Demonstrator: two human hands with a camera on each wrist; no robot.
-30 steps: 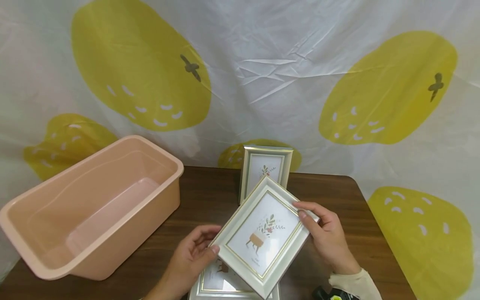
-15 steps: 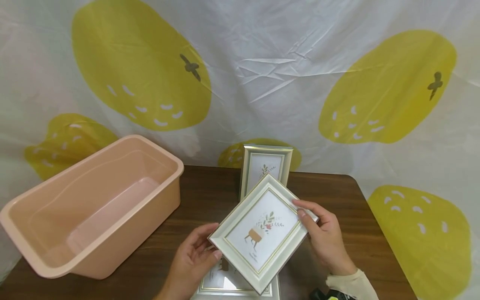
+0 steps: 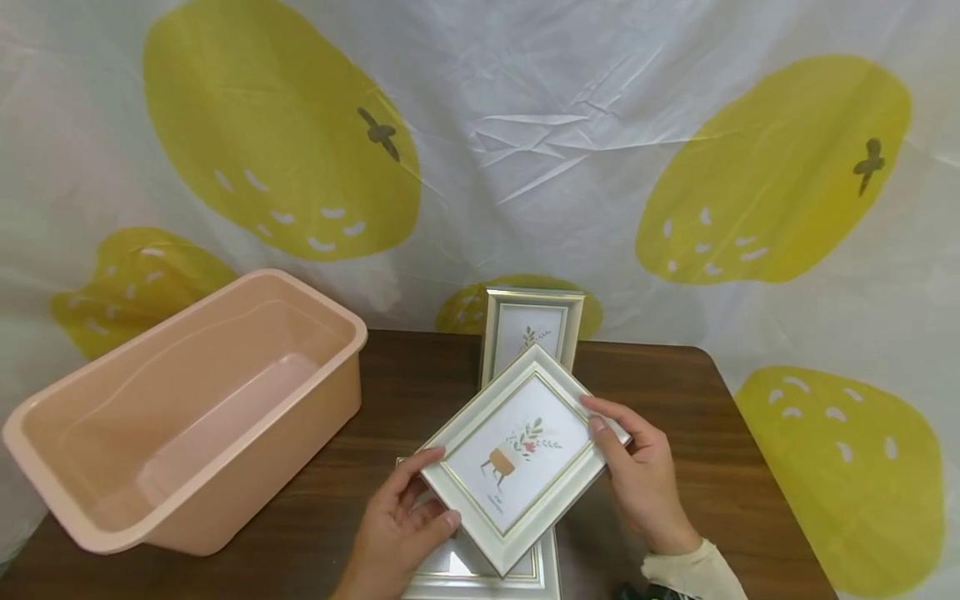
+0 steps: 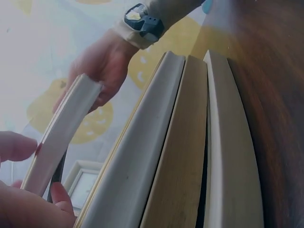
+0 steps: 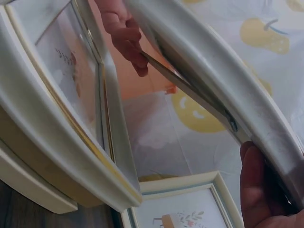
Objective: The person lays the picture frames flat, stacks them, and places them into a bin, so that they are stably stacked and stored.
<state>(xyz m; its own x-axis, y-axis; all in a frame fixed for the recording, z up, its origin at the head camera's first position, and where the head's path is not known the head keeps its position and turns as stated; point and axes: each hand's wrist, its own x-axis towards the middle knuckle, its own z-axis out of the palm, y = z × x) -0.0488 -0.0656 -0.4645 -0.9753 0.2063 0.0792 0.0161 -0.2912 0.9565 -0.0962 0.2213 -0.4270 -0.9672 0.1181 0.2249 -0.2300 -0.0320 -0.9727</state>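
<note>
A pale picture frame [image 3: 517, 450] with gold inner trim and a plant print is held tilted above the table. My right hand [image 3: 641, 475] grips its right corner, thumb on the front. My left hand [image 3: 408, 533] holds the left corner, index finger at the edge. In the right wrist view a flat stand leg [image 5: 194, 97] juts from the frame's back, its far end at my left fingers [image 5: 130, 47]. Under the held frame lies a stack of similar frames [image 4: 175, 142], partly hidden in the head view. Another frame [image 3: 566, 329] stands upright behind, its lower part covered.
A pink plastic bin [image 3: 277, 458] stands on the left of the dark wooden table [image 3: 660, 392]. A white cloth [image 3: 525, 150] printed with yellow fruit hangs behind the table. The table's rounded back corner shows at right.
The held frame has shifted slightly left and up. My left index finger has come onto its left edge, and the left thumb now lies below the corner. The right hand keeps its grip.
</note>
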